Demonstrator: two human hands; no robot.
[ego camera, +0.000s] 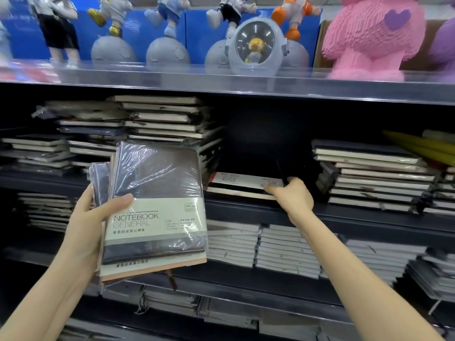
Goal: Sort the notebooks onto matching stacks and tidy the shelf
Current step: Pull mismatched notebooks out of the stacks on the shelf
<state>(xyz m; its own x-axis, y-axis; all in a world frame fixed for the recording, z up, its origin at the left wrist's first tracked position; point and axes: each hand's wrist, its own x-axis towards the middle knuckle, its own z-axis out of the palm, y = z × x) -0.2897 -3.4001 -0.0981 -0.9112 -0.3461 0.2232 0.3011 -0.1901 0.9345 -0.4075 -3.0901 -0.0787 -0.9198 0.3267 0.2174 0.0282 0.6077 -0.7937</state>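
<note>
As left hand (91,225) and right hand (293,196) grip notebooks (157,183), stacks (165,119) flanking the right

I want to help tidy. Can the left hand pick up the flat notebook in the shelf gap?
Probably not. The left hand is full, gripping a bundle of wrapped notebooks. The right hand grips that flat notebook by its edge, with nothing in its way.
</note>
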